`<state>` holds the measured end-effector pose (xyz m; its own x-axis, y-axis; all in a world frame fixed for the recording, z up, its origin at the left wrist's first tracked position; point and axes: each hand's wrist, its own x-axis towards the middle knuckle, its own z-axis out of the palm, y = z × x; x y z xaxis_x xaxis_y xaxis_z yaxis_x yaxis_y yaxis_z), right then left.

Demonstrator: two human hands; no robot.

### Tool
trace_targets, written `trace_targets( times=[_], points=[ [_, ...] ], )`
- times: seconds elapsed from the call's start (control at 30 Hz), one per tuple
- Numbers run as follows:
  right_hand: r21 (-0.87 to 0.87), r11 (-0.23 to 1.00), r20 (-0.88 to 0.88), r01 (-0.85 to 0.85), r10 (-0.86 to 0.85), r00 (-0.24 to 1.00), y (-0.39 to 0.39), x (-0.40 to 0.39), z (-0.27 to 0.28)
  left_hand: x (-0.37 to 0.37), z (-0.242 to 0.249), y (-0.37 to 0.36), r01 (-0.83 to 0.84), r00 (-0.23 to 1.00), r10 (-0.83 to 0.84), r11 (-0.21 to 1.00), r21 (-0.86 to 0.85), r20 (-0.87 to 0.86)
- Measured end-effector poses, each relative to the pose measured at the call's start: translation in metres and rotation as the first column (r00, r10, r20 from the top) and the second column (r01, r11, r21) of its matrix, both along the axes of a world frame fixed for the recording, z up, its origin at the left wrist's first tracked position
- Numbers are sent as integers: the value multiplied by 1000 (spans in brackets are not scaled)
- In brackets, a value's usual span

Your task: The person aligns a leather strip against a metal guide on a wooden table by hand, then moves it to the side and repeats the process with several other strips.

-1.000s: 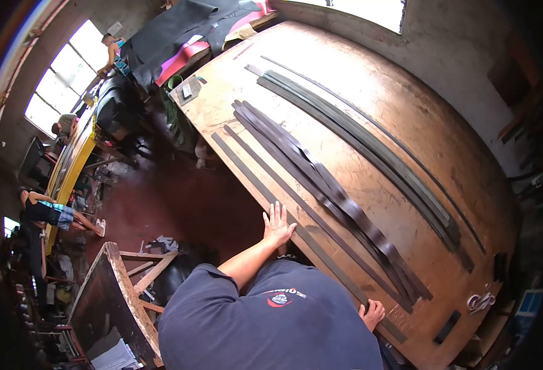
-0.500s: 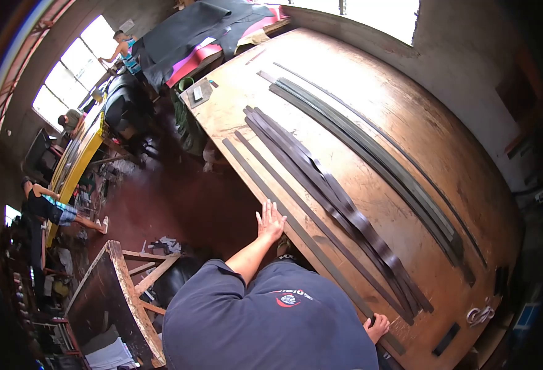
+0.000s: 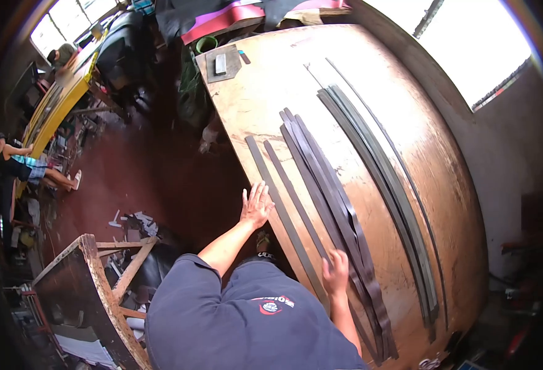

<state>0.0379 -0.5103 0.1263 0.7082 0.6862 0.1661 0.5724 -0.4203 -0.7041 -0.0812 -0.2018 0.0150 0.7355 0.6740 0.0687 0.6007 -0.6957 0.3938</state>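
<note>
My left hand (image 3: 257,206) lies flat with spread fingers on a long dark strip (image 3: 291,239) along the near edge of the wooden table (image 3: 259,86). My right hand (image 3: 335,274) is over the strips, fingers apart and slightly bent, with nothing visible in it. It is nearest to a narrower dark strip (image 3: 296,200) and a bundle of dark brown, leather-like strips (image 3: 322,179), some of them wavy at the lower end. Farther across lie a stack of grey-green strips (image 3: 376,185) and one thin strip (image 3: 402,151).
A grey board (image 3: 213,73) with a pale block (image 3: 221,64) sits at the table's far corner. Left of me stands a worn wooden frame (image 3: 89,256). Two people, one standing (image 3: 16,161), are by a yellow-sided table (image 3: 68,102). Light-coloured scissor handles (image 3: 428,364) show at the bottom.
My right hand has left the near end of the edge strip and moved forward over the strips. The left hand stays on the strip. The view has shifted.
</note>
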Motion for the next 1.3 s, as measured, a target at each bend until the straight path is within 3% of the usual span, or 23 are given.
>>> trace_targets(
  times=[0.13, 0.17, 0.27, 0.37, 0.47, 0.53, 0.63, 0.73, 0.77, 0.8, 0.83, 0.87, 0.9, 0.93, 1.0, 1.07, 1.13, 1.3],
  points=[
    [-57, 974, -41, -218, 216, 976, 146, 31, -4, 0, 6, 35, -6, 995, 11, 999, -48, 102],
    [-61, 965, 47, -255, 258, 965, 178, 37, -7, 4, 1, 49, -86, 984, 88, 996, -18, 157],
    [-137, 931, 53, -340, 349, 936, 260, 49, -19, 31, 0, 104, -308, 925, 297, 951, 11, 238],
    [-243, 918, 127, -314, 351, 928, 323, 56, -34, 62, 25, 158, -382, 898, 380, 924, -37, 220],
    [-327, 904, 199, -277, 352, 915, 352, 60, -46, 74, 32, 188, -282, 958, 283, 959, -30, 49],
    [-340, 892, 187, -297, 374, 908, 356, 63, -50, 65, 15, 200, -161, 986, 160, 987, 27, 53],
    [-349, 870, 165, -348, 423, 891, 356, 68, -55, 50, 9, 210, -95, 988, 97, 995, -18, 121],
    [-299, 894, 174, -335, 396, 902, 360, 74, -62, 50, 2, 225, -153, 956, 135, 987, 49, 262],
    [-168, 918, 221, -359, 390, 894, 364, 77, -61, 51, 0, 233, -260, 925, 238, 965, 38, 295],
    [-173, 912, 217, -371, 403, 889, 367, 79, -59, 56, -2, 239, -273, 923, 253, 961, 32, 292],
    [-181, 908, -70, -378, 372, 926, 366, 82, -56, 65, -5, 242, -472, 808, 494, 869, -149, 322],
    [-191, 903, -351, -385, 303, 886, 370, 81, -46, 70, -8, 248, -625, 641, 705, 708, -327, 303],
    [-142, 929, -468, -343, 243, 850, 373, 77, -45, 72, -24, 254, -578, 651, 688, 723, -378, 320],
    [-152, 922, -474, -356, 249, 845, 374, 72, -51, 73, -34, 252, -589, 643, 701, 711, -385, 309],
    [137, 970, -665, -198, 239, 707, 378, 60, -66, 76, -14, 246, -397, 552, 714, 680, -616, 432],
    [226, 963, -737, -148, 268, 620, 384, 49, -75, 72, -15, 248, -395, 573, 716, 668, -631, 399],
    [243, 962, -759, -129, 271, 592, 392, 43, -76, 72, -19, 248, -367, 592, 671, 717, -592, 445],
    [219, 962, -772, -166, 275, 574, 400, 41, -87, 71, -19, 247, -356, 586, 682, 702, -617, 438]
  ],
)
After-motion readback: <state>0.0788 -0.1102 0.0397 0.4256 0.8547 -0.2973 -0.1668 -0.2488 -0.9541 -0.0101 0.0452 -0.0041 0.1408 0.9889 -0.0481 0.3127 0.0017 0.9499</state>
